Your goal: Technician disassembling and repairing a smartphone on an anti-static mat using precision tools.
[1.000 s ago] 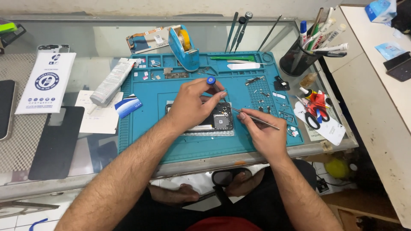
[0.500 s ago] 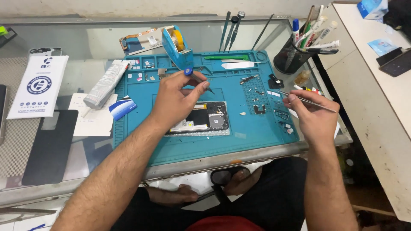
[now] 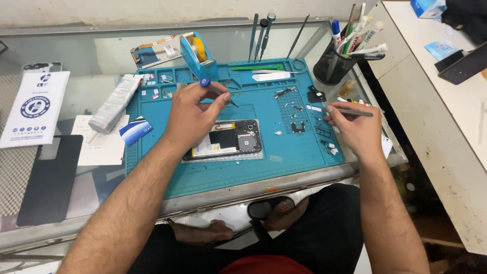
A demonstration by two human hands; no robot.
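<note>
An opened phone with its back removed lies on a teal work mat. My left hand hovers just above the phone's upper left and holds a small screwdriver with a blue cap, tip pointing right. My right hand is at the mat's right edge and grips metal tweezers that point right. Small screws and phone parts lie on the mat between the phone and my right hand.
A black mesh cup of pens and tools stands at the back right. A blue tape dispenser sits at the mat's back. A glue tube, a white packet and a dark phone panel lie on the left.
My right hand has moved with the tweezers from the phone out to the mat's right edge. My left hand has lifted the screwdriver slightly off the phone.
</note>
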